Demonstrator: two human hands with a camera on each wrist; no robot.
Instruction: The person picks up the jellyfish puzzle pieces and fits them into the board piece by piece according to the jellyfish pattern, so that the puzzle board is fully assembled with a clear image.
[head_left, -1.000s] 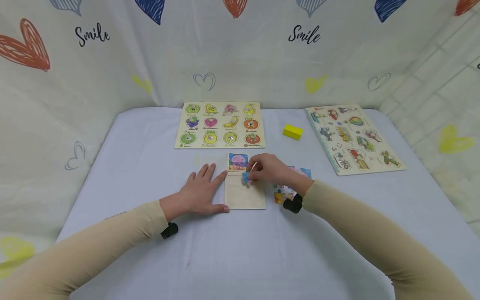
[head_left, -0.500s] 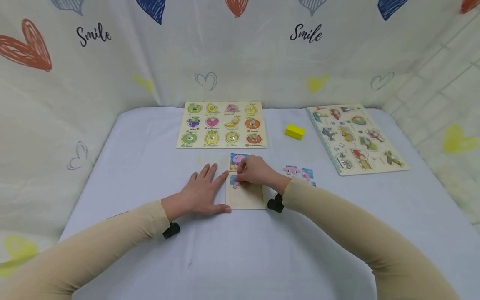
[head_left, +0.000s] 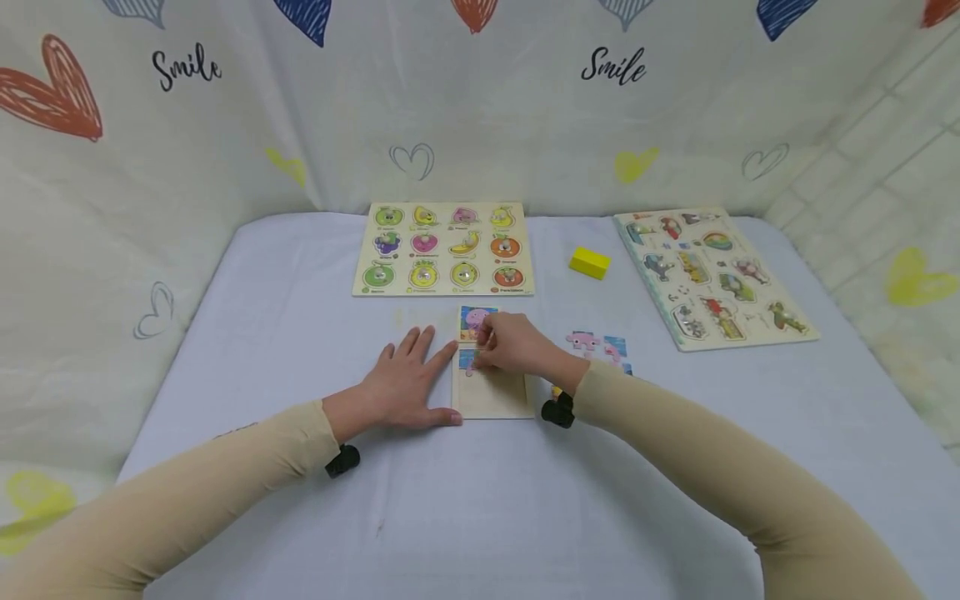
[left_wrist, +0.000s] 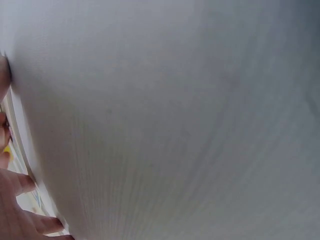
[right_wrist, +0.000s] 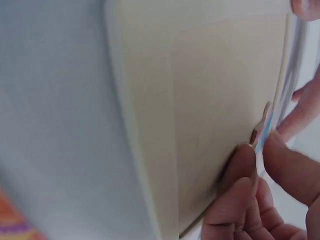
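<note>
A small wooden puzzle board (head_left: 491, 402) lies in front of me in the head view, a pink cartoon picture (head_left: 472, 320) at its top and a shallow frame below. My right hand (head_left: 517, 345) pinches a blue-and-pink jigsaw piece (head_left: 467, 360) at the frame's upper left corner. In the right wrist view, thumb and fingers hold that jigsaw piece (right_wrist: 265, 129) tilted against the frame's edge. Spread on the white cloth, my left hand (head_left: 397, 385) has its thumb and index finger at the board's left edge.
Loose jigsaw pieces (head_left: 582, 340) lie right of the board, partly hidden by the right forearm. Behind are a fruit puzzle board (head_left: 442, 268), a yellow block (head_left: 589, 263) and, at the right, another picture puzzle board (head_left: 750, 310). A patterned curtain (head_left: 495, 125) borders the table.
My right hand has carried the jigsaw piece left, from the frame's upper middle into its upper left corner, and shifts only slightly since. The left hand stays in place.
</note>
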